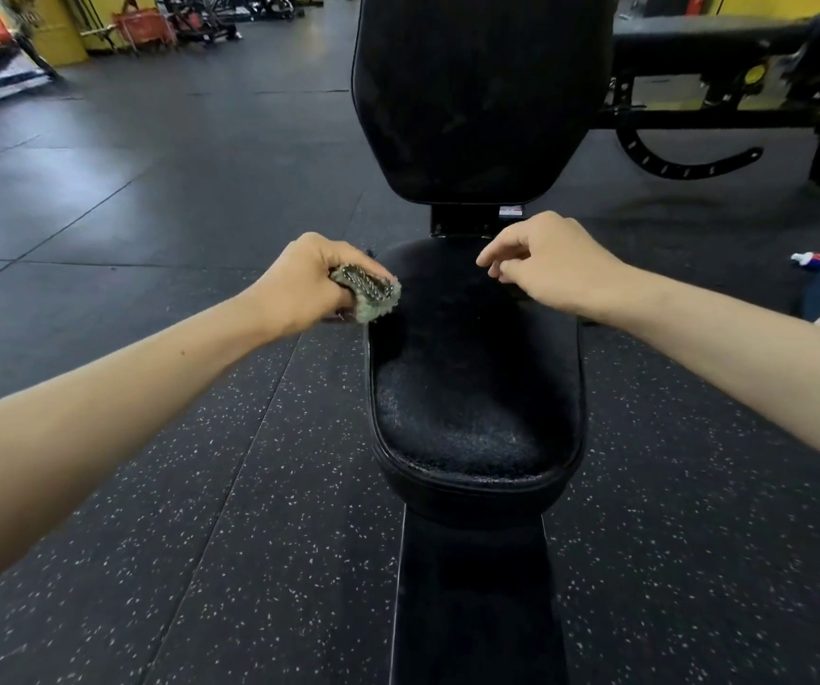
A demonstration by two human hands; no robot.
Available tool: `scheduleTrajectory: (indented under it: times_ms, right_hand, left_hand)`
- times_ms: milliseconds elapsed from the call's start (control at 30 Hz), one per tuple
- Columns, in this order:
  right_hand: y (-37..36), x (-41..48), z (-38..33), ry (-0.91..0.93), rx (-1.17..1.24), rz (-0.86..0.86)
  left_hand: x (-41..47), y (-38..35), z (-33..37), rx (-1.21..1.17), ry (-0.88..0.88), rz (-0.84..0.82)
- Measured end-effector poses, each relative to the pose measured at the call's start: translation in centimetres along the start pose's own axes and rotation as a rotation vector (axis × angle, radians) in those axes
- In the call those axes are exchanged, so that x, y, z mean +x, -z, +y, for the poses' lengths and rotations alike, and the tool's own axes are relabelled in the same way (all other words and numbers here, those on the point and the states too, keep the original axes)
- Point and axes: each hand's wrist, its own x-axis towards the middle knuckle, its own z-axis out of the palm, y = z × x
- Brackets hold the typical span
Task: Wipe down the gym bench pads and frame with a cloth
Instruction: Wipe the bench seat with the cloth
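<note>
Head view, left hand (299, 281) grip curled round cloth (373, 298) by seat pad (472, 398), right hand (554, 269) grip loose, empty

Dim indoor light, pale glare on floor (52, 180), wide-angle bending at edges, background soft

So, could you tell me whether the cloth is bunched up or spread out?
Bunched up: the left hand grips the cloth as a small wad at the seat pad's left edge.

Fuzzy cloth (373, 296); seat pad (472, 388) grainy, glossy-rimmed vinyl.
</note>
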Motion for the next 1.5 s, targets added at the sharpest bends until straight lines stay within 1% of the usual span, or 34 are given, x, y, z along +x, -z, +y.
scheduleTrajectory:
  times_ms: [67, 133, 167, 267, 300, 367, 433, 533, 600, 667, 767, 833, 933, 1000, 1067, 1100, 1133, 1167, 1233, 1267, 1333, 1400, 1467, 1500]
  right_hand:
    - [0.1, 0.0, 0.3, -0.005, -0.004, 0.001]
    - [0.2, 0.1, 0.6, -0.006, -0.03, -0.012]
    - [0.2, 0.1, 0.7, -0.005, -0.034, -0.017]
    - [-0.1, 0.2, 0.7, 0.013, 0.024, -0.004]
    - [-0.3, 0.2, 0.5, 0.018, 0.042, 0.009]
    - [-0.6, 0.3, 0.4, 0.007, 0.045, 0.032]
    - [-0.6, 0.4, 0.2, -0.019, 0.049, 0.027]
    - [-0.2, 0.3, 0.2, -0.031, 0.033, 0.021]
    - [-0.1, 0.3, 0.4, -0.027, -0.002, 0.01]
    - [0.0, 0.3, 0.6, -0.029, -0.023, -0.003]
    - [0.0, 0.3, 1.1, -0.041, -0.028, -0.019]
    - [-0.1, 0.4, 1.4, -0.058, -0.008, -0.033]
    - [-0.2, 0.7, 1.8, -0.096, 0.036, -0.052]
    - [-0.2, 0.9, 2.0, -0.105, 0.047, -0.05]
    - [-0.4, 0.9, 2.3, -0.123, 0.063, -0.054]
    - [-0.4, 0.9, 2.4, -0.135, 0.074, -0.056]
    - [-0.5, 1.0, 2.5, -0.147, 0.087, -0.052]
    - [-0.4, 1.1, 2.6, -0.156, 0.102, -0.043]
    - [-0.1, 1.3, 3.1, -0.176, 0.12, -0.025]
    - [0.0, 1.3, 3.3, -0.184, 0.122, -0.021]
    - [0.4, 1.2, 3.6, -0.206, 0.118, -0.018]
    - [0.7, 1.0, 3.9, -0.206, 0.113, -0.019]
    - [0.8, 0.7, 4.1, -0.208, 0.148, -0.036]
    - [0.9, 0.6, 4.1, -0.22, 0.19, -0.045]
  left_hand:
    - [0.2, -0.4, 0.3, -0.096, 0.015, 0.038]
    - [0.4, -0.5, 0.9, -0.07, -0.011, 0.052]
    - [0.3, -0.5, 1.1, -0.045, -0.016, 0.023]
    - [-0.4, -0.9, 1.2, 0.089, -0.053, -0.233]
    - [-0.6, -1.1, 1.0, 0.149, -0.087, -0.271]
    - [-0.2, -1.2, 0.1, 0.226, -0.157, -0.241]
    - [1.0, -1.2, -0.5, 0.325, -0.196, -0.143]
    - [3.5, -1.0, -0.9, 0.506, -0.156, -0.02]
    - [4.8, -1.5, -0.6, 0.565, -0.115, 0.049]
    - [5.3, -2.6, 0.4, 0.54, -0.109, 0.075]
    - [5.3, -4.5, 1.5, 0.561, -0.081, 0.01]
    - [5.1, -5.2, 1.7, 0.574, -0.057, 0.003]
    - [4.1, -5.4, 2.6, 0.462, -0.087, -0.017]
    - [2.6, -5.6, 3.8, 0.36, -0.094, -0.099]
    - [1.4, -5.4, 5.2, 0.212, -0.053, -0.273]
    - [1.2, -5.1, 5.6, 0.118, -0.021, -0.334]
    - [1.4, -4.8, 5.7, 0.054, -0.004, -0.322]
    - [2.0, -4.5, 5.5, 0.025, 0.001, -0.245]
    - [3.4, -4.2, 4.7, 0.095, -0.004, -0.045]
    - [3.8, -4.4, 4.3, 0.168, 0.001, 0.008]
    - [4.0, -5.3, 3.7, 0.292, -0.014, 0.0]
    - [3.5, -6.6, 4.0, 0.359, -0.077, -0.025]
    - [2.7, -7.3, 5.0, 0.353, -0.135, -0.063]
    - [2.3, -7.4, 5.5, 0.307, -0.153, -0.122]
